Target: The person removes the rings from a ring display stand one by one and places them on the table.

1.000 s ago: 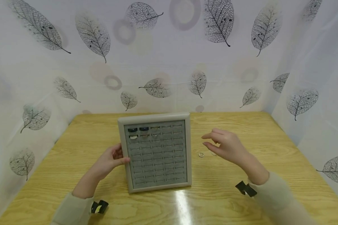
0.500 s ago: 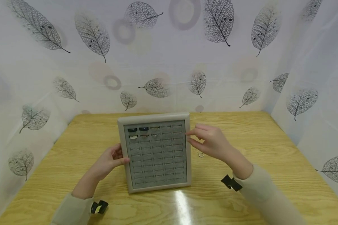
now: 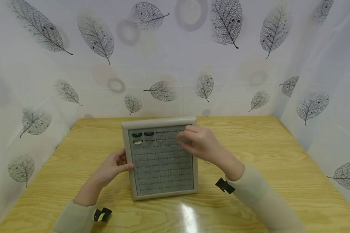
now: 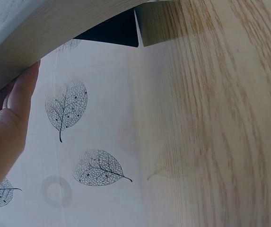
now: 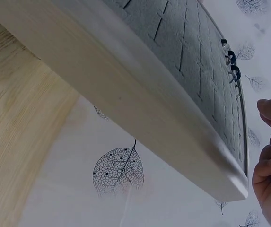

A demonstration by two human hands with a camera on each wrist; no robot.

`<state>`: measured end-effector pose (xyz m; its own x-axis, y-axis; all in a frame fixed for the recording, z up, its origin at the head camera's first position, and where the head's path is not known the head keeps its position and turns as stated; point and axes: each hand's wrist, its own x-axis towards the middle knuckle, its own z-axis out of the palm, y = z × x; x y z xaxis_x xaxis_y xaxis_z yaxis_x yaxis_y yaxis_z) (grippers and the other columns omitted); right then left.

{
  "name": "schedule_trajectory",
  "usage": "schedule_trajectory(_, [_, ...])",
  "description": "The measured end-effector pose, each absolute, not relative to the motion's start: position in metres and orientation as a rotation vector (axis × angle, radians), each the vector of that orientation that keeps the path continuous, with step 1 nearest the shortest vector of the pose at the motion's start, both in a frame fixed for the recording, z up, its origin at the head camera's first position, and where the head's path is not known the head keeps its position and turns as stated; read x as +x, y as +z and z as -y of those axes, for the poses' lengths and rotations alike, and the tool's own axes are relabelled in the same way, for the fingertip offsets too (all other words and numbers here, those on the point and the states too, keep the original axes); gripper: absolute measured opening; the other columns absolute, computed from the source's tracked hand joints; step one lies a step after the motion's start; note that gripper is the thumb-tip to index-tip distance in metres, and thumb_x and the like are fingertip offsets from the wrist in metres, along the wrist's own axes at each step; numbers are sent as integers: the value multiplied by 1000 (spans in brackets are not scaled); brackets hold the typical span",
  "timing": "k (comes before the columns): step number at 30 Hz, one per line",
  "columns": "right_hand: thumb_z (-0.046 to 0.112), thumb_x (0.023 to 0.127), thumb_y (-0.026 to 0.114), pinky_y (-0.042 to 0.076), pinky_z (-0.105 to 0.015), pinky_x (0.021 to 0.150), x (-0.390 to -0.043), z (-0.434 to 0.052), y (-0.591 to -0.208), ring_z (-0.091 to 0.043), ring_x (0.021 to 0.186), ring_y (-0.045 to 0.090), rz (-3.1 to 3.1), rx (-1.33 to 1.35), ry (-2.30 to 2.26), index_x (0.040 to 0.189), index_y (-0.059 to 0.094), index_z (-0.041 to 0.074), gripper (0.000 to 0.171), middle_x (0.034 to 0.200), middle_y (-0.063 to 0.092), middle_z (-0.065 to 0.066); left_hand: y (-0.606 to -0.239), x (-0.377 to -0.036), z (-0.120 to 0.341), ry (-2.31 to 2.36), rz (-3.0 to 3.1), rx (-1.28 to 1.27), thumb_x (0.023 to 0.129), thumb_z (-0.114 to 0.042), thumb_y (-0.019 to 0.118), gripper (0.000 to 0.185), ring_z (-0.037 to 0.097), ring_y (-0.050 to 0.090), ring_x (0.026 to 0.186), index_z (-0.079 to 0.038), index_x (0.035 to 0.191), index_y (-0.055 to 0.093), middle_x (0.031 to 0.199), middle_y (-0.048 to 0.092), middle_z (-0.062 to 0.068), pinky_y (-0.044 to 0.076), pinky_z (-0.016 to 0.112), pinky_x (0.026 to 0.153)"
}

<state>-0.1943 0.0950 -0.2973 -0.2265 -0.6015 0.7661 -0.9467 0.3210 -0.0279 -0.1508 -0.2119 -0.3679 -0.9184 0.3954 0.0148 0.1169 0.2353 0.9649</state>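
A grey ring tray [image 3: 160, 122] stands tilted up on the wooden table [image 3: 265, 152], with several rings [image 3: 143, 137] in its top two rows and the other slots bare. My left hand [image 3: 125, 161] grips the tray's left edge, thumb on the front of the frame. My right hand [image 3: 184, 139] hovers over the tray's upper right slots, thumb and forefinger pinching a small ring that the fingertips almost hide. In the right wrist view the tray [image 5: 126, 94] fills the frame with my right hand [image 5: 270, 161] curled at its far corner. In the left wrist view my left hand [image 4: 7, 123] sits under the tray [image 4: 55, 28].
One loose silver ring [image 3: 207, 161] lies on the table just right of the tray, partly behind my right wrist. Leaf-printed cloth walls [image 3: 175, 64] close in the table at the back and on both sides.
My right hand has moved left from the table beside the loose rings to above the tray's upper right slots. The left hand and the tray have stayed put.
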Motion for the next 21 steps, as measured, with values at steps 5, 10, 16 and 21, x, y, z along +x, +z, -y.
schedule_trajectory(5, [5,69,72,38,-19,46,-197,-80,-296,-8,52,44,1901,1330,618,80,66,7,13,67,55,1,-369,-151,213,1748,-2269,496,83,-12,62,65,15,56,93,10,133,26,113,49,25,47,29,77])
schedule_trajectory(10, [9,73,70,45,-21,53,-201,-66,-295,-11,61,56,1904,1308,570,86,67,7,13,75,61,-1,-369,-151,213,1753,-2260,510,83,-12,62,63,16,56,93,10,132,27,112,50,25,47,29,76])
schedule_trajectory(16, [12,75,69,44,-19,53,-205,-56,-295,-10,62,57,1910,1281,514,88,69,8,13,77,63,0,-370,-152,213,1752,-2255,526,84,-10,61,62,16,56,92,9,132,27,112,50,25,47,30,76])
schedule_trajectory(21, [13,75,70,41,-19,49,-207,-53,-298,-9,56,53,1892,1260,476,87,70,9,13,70,60,1,-369,-151,213,1759,-2241,528,84,-9,60,63,14,56,94,10,133,25,114,48,25,47,29,77])
